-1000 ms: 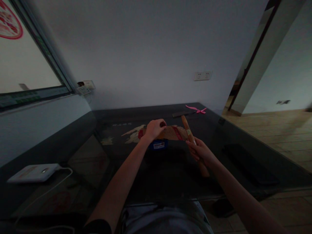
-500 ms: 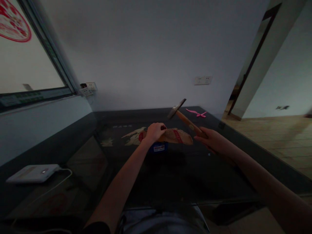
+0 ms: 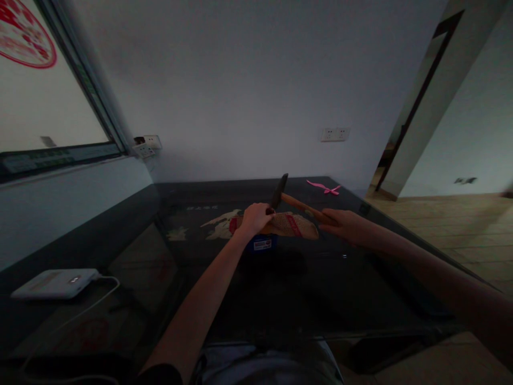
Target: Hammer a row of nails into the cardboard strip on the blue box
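Note:
My left hand is closed at the middle of a tan insole-like piece with red bands, which lies across a blue box on the dark table. Whatever is pinched between its fingertips is too small to make out. My right hand is wrapped round the wooden handle of a hammer. The hammer's dark head is tilted and sits right by my left fingertips; whether it touches anything is unclear.
A pink ribbon lies at the back right of the glossy dark table. On the left is a white power bank with a white cable. A wall with sockets stands behind the table.
The hammer head has come down and to the left, close to my left fingertips, and its handle lies flatter. My left hand and the tan piece have hardly moved.

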`<state>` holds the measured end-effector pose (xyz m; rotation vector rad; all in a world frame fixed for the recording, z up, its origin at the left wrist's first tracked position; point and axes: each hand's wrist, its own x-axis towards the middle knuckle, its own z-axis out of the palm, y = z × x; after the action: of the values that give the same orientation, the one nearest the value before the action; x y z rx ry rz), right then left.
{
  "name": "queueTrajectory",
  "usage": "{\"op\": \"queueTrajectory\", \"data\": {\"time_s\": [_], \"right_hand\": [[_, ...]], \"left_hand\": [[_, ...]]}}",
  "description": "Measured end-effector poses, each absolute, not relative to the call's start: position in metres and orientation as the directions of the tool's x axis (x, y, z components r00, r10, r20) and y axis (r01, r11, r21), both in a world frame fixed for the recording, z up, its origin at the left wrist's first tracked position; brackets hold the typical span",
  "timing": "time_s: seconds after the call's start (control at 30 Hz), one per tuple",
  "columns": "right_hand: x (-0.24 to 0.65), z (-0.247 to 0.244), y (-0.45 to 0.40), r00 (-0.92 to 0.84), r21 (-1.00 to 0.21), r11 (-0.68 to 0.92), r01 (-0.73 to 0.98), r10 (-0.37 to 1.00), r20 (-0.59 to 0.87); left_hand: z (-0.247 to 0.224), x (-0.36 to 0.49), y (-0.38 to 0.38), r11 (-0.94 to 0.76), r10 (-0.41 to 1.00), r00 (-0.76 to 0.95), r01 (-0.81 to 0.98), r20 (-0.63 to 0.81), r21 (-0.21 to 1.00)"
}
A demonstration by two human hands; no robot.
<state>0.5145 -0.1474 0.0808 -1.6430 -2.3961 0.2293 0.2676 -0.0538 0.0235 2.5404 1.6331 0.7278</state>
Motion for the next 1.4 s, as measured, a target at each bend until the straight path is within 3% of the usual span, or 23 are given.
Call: {"op": "queueTrajectory", "data": {"time_s": [0.27, 0.43, 0.67, 1.1, 1.27, 1.4], "right_hand": [[0.511, 0.089, -0.151, -0.316, -0.253, 0.323, 0.912, 0.946, 0.07], [0.513, 0.083, -0.148, -0.383, -0.222, 0.392, 0.893, 0.92, 0.083], [0.516, 0.079, -0.151, -0.316, -0.319, 0.336, 0.886, 0.942, 0.114], [0.518, 0.067, -0.144, -0.345, -0.333, 0.372, 0.866, 0.928, 0.139], [0.515, 0.07, -0.156, -0.288, -0.426, 0.298, 0.854, 0.953, 0.091], [0.52, 0.068, -0.169, -0.206, -0.607, 0.223, 0.763, 0.974, 0.099]], "left_hand": [[0.023, 0.268, -0.054, -0.469, 0.855, 0.363, 0.845, 0.37, 0.255], [0.024, 0.268, -0.055, -0.423, 0.877, 0.342, 0.882, 0.336, 0.206], [0.025, 0.267, -0.058, -0.461, 0.862, 0.361, 0.849, 0.355, 0.257], [0.025, 0.269, -0.058, -0.429, 0.876, 0.34, 0.874, 0.343, 0.23], [0.026, 0.269, -0.059, -0.448, 0.864, 0.373, 0.876, 0.338, 0.18], [0.029, 0.269, -0.063, -0.468, 0.852, 0.391, 0.867, 0.348, 0.171]]}}
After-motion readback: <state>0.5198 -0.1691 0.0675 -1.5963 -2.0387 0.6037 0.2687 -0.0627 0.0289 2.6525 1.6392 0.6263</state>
